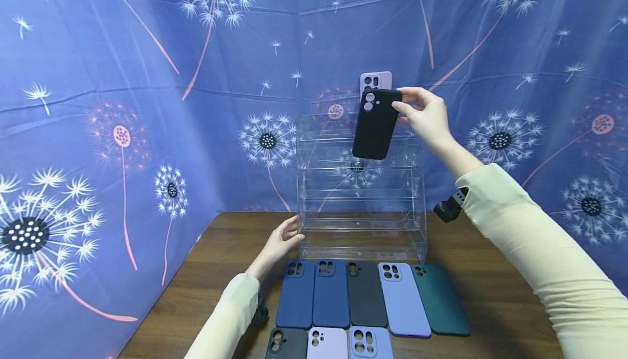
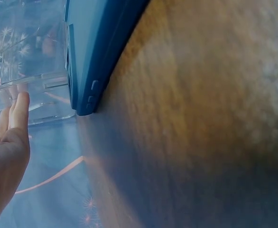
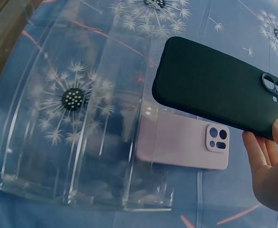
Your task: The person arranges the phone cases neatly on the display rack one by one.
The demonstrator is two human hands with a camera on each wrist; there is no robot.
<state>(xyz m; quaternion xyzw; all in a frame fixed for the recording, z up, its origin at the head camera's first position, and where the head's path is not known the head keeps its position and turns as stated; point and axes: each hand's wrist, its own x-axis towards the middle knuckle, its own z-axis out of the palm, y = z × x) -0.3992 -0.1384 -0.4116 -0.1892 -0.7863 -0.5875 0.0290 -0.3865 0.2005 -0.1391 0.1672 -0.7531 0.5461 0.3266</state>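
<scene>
My right hand (image 1: 426, 115) pinches a black phone case (image 1: 375, 133) by its upper right edge, thumb on the back face. The case hangs tilted in front of the top tier of a clear tiered display rack (image 1: 363, 254). Behind it a pale pink phone case (image 3: 184, 140) stands in that top tier, partly covered in the head view. At the rack's lower left side, my left hand (image 1: 276, 245) has its fingers extended against the clear wall. The left wrist view shows those fingers (image 2: 19, 111) at the rack, beside a blue phone case (image 2: 98, 52).
In front of the rack, a row of phone cases lies on the wooden table (image 1: 196, 288): two navy, a dark grey one (image 1: 368, 293), a light blue one (image 1: 404, 299) and a green one (image 1: 441, 299). Several more lie nearer. A blue dandelion-print cloth (image 1: 147, 75) hangs behind.
</scene>
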